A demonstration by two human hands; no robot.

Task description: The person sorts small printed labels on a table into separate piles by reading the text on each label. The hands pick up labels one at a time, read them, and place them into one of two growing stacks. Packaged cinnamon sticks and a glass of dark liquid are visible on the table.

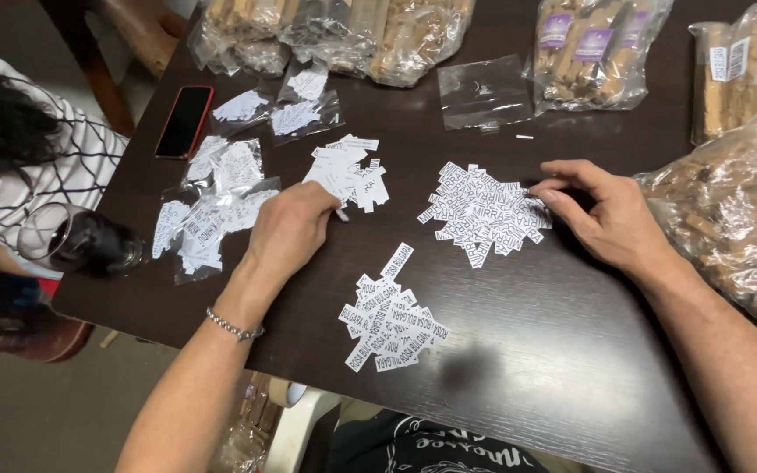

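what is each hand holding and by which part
Left hand pinches a small white paper slip by one end; the right hand only fingers the edge of the middle label pile, lifting nothing.

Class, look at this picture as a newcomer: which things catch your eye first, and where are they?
Three heaps of small white printed paper slips lie on the dark wooden table. The left hand rests by one heap; the right hand pinches at the middle heap's edge. Clear bags of tan sticks line the far edge.
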